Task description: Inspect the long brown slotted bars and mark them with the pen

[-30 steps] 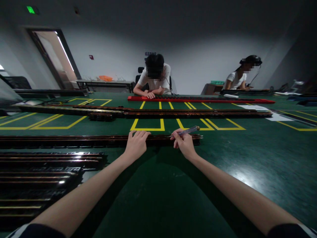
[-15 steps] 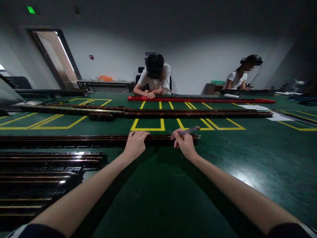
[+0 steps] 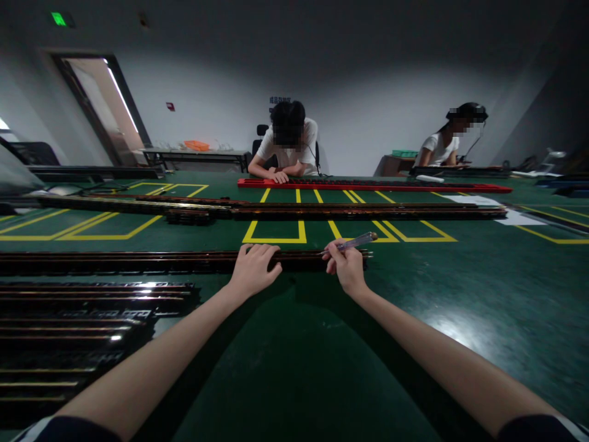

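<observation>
A long dark rail assembly (image 3: 138,261) with thin copper-coloured rods lies across the green table in front of me. My left hand (image 3: 254,267) rests on it near its right part, fingers laid over the far edge and thumb spread to the right. In my right hand (image 3: 347,265) is a slim screwdriver (image 3: 356,241) with a clear handle, gripped between thumb and fingers. Its handle end slants up to the right, while its tip points down-left toward the rail. Whether the tip touches the rail I cannot tell.
More dark rails (image 3: 92,298) lie stacked at the left front. Beyond the yellow taped lines runs another long row of rails (image 3: 368,212). Across the table a person leans over a red rail (image 3: 414,186); another person sits at the far right. White papers (image 3: 518,216) lie at right.
My right hand and the screwdriver have shifted slightly to the right along the rail. My left thumb has spread outward, while the fingers stay in place.
</observation>
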Demonstrator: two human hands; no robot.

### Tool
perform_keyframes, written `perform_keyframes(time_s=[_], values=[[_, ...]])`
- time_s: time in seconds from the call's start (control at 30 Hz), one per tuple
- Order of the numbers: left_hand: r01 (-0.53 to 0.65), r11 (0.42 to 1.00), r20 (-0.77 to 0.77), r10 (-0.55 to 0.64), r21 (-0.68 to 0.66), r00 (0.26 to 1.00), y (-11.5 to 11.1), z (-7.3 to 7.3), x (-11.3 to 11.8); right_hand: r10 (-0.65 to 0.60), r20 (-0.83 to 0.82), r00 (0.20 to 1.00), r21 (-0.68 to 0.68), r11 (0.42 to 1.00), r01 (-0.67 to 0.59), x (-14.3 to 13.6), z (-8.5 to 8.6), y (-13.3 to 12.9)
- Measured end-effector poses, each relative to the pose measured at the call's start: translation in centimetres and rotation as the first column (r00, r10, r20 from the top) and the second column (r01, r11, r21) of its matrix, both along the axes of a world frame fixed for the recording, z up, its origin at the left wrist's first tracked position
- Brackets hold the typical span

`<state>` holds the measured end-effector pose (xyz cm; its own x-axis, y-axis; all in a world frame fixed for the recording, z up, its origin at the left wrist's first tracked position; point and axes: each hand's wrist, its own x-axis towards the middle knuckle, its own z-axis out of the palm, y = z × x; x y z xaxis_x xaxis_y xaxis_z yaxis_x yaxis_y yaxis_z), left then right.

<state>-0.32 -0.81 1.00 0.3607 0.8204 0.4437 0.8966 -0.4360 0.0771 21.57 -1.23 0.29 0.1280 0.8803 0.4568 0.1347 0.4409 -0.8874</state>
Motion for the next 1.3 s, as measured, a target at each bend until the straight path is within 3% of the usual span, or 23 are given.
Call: perform_keyframes(time_s=[0.37, 0.77, 1.3], values=[[-0.004, 1.0, -0.035, 0.005, 0.024, 0.999, 0.3, -0.24, -0.01, 0.068, 0.029, 0.997, -0.033, 0.997, -0.067, 0.23, -0.07, 0.03], [-0.037, 0.998, -0.059, 0.039, 0.042, 0.997, 0.12, -0.18, 0.32, 0.053, 0.037, 0.998, -0.023, 0.998, -0.052, 0.1, -0.07, 0.04], [0.004, 0.996, -0.042, 0.0, 0.084, 0.999, 0.24, -0.63, 0.05, 0.114, 0.144, 0.983, -0.012, 0.994, -0.113, -0.02, 0.45, -0.26]])
